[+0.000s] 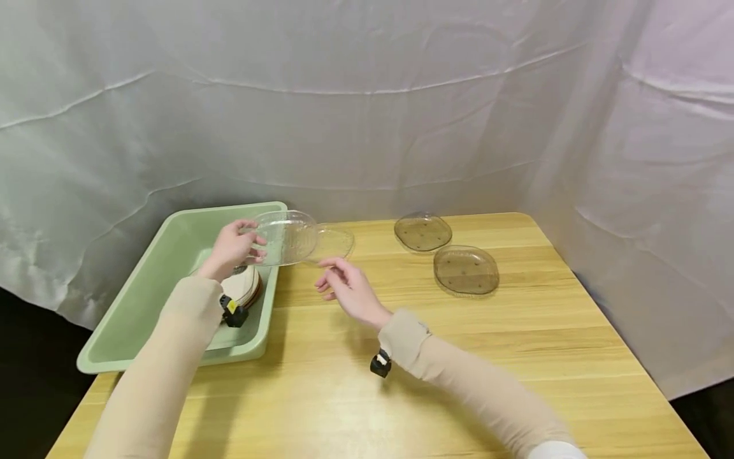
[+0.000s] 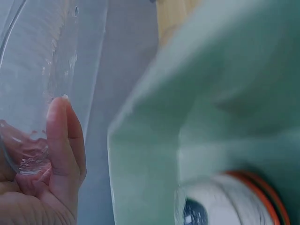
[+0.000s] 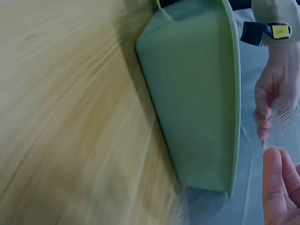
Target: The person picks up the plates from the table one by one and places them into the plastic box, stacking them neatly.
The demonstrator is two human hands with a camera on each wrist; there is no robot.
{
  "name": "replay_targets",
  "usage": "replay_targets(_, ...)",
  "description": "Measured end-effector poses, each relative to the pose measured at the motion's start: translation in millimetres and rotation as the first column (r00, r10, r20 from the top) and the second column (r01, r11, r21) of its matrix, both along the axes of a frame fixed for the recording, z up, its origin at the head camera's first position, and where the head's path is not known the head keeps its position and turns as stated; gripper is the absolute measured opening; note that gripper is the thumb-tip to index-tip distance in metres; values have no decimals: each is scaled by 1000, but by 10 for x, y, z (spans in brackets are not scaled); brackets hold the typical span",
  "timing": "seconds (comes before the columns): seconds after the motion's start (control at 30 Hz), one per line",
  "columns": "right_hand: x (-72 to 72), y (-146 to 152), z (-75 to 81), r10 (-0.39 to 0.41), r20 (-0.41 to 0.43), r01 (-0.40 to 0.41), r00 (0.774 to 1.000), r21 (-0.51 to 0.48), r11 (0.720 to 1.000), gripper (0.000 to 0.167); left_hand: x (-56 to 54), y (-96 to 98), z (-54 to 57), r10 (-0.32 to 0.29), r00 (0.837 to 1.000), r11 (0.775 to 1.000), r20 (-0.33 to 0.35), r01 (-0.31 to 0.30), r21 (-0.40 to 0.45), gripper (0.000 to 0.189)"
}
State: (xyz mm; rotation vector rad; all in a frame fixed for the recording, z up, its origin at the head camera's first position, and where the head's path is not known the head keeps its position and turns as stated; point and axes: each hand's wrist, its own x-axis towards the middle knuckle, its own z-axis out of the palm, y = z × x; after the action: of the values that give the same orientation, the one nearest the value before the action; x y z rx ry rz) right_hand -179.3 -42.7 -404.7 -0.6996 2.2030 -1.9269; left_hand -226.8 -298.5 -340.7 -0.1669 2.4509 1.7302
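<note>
My left hand (image 1: 234, 247) grips a clear, rounded dish (image 1: 287, 238) by its left end, thumb and fingers at its edge. The dish is raised over the right rim of a green tub (image 1: 109, 342); in the left wrist view its see-through wall (image 2: 28, 70) shows ridges. My right hand (image 1: 351, 288) is beside the tub above the table, with fingers loosely bent and nothing in them. In the right wrist view its fingertips (image 3: 272, 161) point toward the dish. Behind the held dish, a second clear dish (image 1: 338, 241) lies on the table.
Two smoky brown dishes, one at the back (image 1: 423, 232) and one nearer (image 1: 466, 271), lie on the wooden table (image 1: 550, 306) to the right. Inside the tub sits a round stack (image 1: 243, 287) of pale pieces with a reddish-brown edge. A grey curtain (image 1: 367, 127) hangs behind.
</note>
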Motion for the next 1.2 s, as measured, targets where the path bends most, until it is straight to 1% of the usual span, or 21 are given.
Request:
replay_targets(0.07, 34, -70, 11, 26, -46, -24, 999, 40, 999, 32, 41, -103, -4, 8, 1000, 1000, -2, -8, -17, 53)
replay_targets(0.17, 84, -157, 28, 66, -127, -51, 990, 117, 992, 32, 85, -235, -11, 13, 1000, 998, -6, -13, -56, 54)
replay_targets(0.27, 124, -241, 24, 106, -200, -66, 974, 199, 978, 33, 111, -356, -20, 21, 1000, 997, -2, -21, -76, 54)
replay_targets(0.33, 158, -289, 17, 138, -257, -69, 957, 257, 964, 34, 131, -435, -28, 28, 1000, 997, 7, -27, -75, 55)
replay_targets(0.4, 193, -332, 5, 172, -326, -62, 929, 322, 945, 36, 150, -507, -42, 41, 999, 997, 15, -40, -70, 55)
replay_targets(0.5, 249, -391, -21, 229, -434, -31, 871, 417, 908, 38, 185, -611, -74, 63, 998, 995, 25, -61, -81, 55)
replay_targets(0.57, 278, -433, -50, 268, -494, -6, 827, 470, 883, 40, 208, -667, -99, 79, 996, 993, 27, -77, -89, 54)
replay_targets(0.6, 295, -452, -60, 286, -515, 3, 808, 489, 872, 41, 220, -697, -114, 85, 996, 992, 28, -82, -93, 54)
replay_targets(0.73, 342, -522, -106, 348, -572, 35, 743, 552, 833, 41, 270, -800, -173, 110, 993, 989, 38, -105, -104, 54)
replay_targets(0.8, 357, -545, -118, 374, -581, 41, 723, 576, 816, 41, 287, -846, -208, 123, 991, 987, 49, -117, -108, 54)
replay_targets(0.87, 366, -565, -133, 398, -582, 43, 709, 599, 800, 40, 303, -893, -244, 140, 988, 985, 57, -133, -113, 53)
replay_targets(0.93, 373, -574, -145, 413, -578, 49, 704, 620, 783, 41, 313, -940, -283, 149, 987, 982, 65, -141, -124, 53)
replay_targets(1.0, 376, -574, -159, 420, -574, 57, 703, 634, 771, 40, 316, -979, -320, 157, 985, 980, 71, -146, -134, 52)
replay_targets(1.1, 377, -572, -171, 424, -575, 72, 700, 648, 759, 40, 322, -1036, -369, 167, 982, 977, 86, -153, -148, 53)
replay_targets(1.2, 375, -572, -169, 426, -576, 79, 698, 653, 753, 38, 320, -1096, -422, 185, 978, 972, 98, -167, -165, 53)
